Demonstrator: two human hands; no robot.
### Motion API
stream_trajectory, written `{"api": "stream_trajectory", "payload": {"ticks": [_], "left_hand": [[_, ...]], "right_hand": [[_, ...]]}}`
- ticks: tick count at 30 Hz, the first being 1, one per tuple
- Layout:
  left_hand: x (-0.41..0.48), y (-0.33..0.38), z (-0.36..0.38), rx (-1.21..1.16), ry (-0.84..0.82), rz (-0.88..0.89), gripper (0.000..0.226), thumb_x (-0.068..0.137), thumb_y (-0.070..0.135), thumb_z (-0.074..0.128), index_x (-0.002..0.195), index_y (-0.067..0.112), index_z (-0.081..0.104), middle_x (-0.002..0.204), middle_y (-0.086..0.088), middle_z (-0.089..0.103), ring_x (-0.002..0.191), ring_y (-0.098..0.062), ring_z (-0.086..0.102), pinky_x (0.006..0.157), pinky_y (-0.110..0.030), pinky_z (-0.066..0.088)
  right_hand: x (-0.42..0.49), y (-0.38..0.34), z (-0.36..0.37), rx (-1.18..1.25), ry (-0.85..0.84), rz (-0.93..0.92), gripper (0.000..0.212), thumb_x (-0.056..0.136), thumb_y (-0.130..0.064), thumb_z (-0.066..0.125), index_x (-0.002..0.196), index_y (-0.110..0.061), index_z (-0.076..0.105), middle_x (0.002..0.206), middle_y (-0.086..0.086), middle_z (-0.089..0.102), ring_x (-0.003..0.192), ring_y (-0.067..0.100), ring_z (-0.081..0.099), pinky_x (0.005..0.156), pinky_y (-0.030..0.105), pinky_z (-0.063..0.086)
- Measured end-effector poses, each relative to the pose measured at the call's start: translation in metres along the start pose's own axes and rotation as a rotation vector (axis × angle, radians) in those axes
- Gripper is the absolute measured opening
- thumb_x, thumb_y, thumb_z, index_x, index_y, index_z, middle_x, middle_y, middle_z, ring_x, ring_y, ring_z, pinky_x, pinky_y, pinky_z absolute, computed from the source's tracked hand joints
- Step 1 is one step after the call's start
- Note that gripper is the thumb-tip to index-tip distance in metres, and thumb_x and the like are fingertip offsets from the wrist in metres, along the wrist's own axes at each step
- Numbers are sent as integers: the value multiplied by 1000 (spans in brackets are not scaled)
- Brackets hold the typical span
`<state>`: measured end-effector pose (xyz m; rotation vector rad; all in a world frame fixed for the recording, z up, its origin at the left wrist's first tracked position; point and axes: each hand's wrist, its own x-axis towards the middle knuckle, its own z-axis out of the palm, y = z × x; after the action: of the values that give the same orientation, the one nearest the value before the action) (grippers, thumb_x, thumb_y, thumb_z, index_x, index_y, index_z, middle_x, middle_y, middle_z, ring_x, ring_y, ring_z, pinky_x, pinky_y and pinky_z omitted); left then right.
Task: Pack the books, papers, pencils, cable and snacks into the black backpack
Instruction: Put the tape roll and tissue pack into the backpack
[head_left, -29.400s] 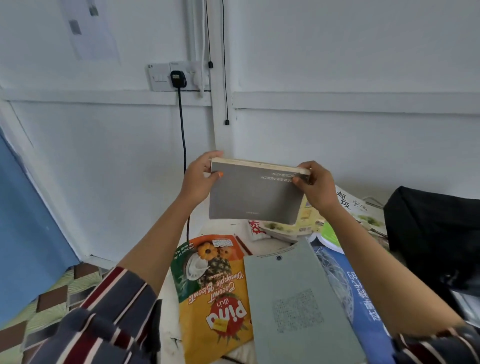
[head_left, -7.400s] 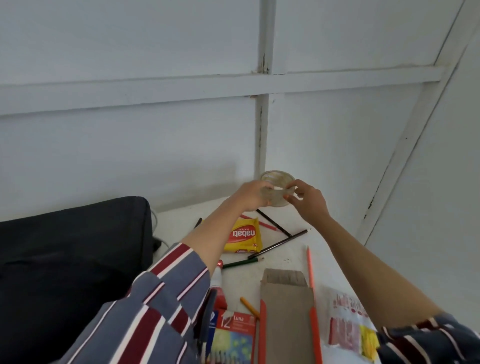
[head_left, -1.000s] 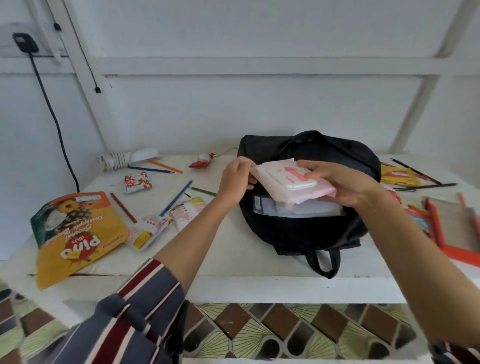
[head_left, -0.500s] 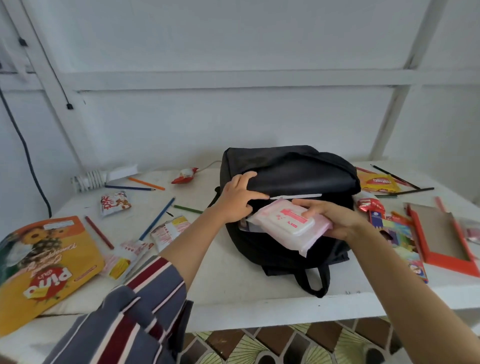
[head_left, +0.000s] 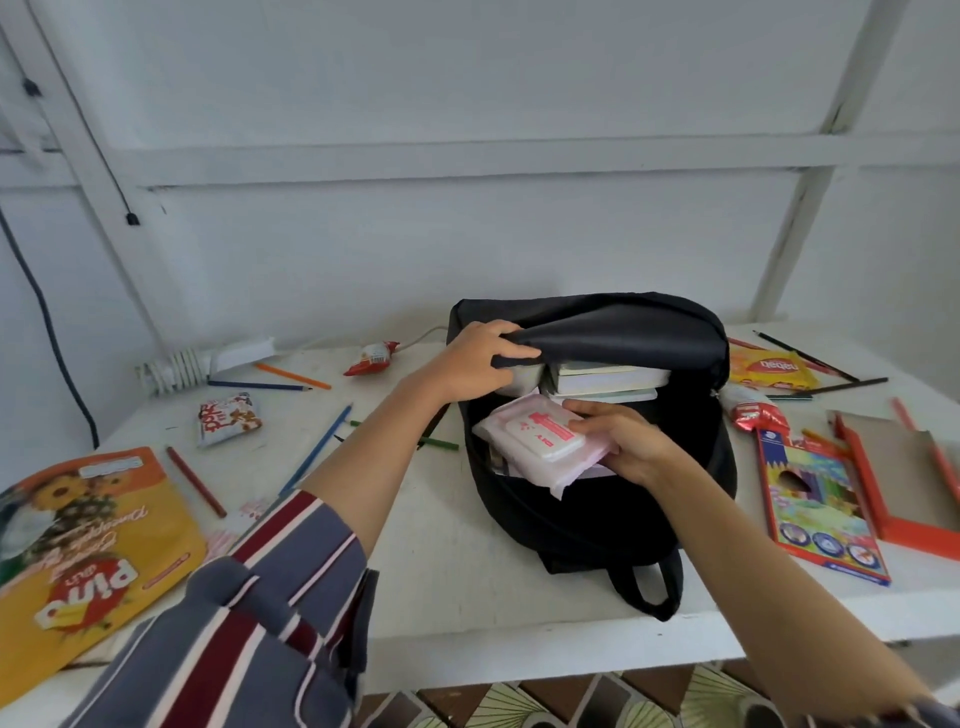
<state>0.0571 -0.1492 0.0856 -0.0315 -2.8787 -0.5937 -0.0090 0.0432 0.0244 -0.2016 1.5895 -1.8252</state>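
The left hand (head_left: 480, 358) grips the black backpack (head_left: 597, 467) flap, lifting it open. Just below, the right hand (head_left: 623, 441) pinches a pink wipes pack (head_left: 535, 441), half inside the opening, under stacked books (head_left: 602, 376). Best to keep the flap high and slide the pack in flat.

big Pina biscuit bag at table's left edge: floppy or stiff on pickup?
Pina bag is probably floppy: its film looks creased. Likely light for its size. The glossy surface may be slippery, so pinching an edge seems safer.
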Motion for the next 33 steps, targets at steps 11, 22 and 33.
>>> {"api": "stream_trajectory", "payload": {"ticks": [11,22,33], "left_hand": [[-4,6,-5,-5,-6,25,45,90,2,48,131,20,55,146,-3,35,133,-18,29,85,-7,14],[-5,6,-6,-17,-19,10,45,89,3,49,130,21,56,146,-2,36,132,-15,31,83,-3,14],[-5,7,-7,-30,-53,-17,46,91,4,49,131,26,53,149,-1,31,137,-17,25,96,-18,19]], "right_hand": [[10,14,25,-109,239,-131,38,90,4,51,128,6,48,117,19,59,95,27,60,83,33,53],[-41,22,11,-1324,-25,-615,48,85,-30,65,131,-28,52,145,0,42,131,17,40,104,26,32],[-21,42,22,-1660,-183,-461,54,98,-46,32,147,-41,11,157,-1,-14,146,20,-7,118,45,8]]}}
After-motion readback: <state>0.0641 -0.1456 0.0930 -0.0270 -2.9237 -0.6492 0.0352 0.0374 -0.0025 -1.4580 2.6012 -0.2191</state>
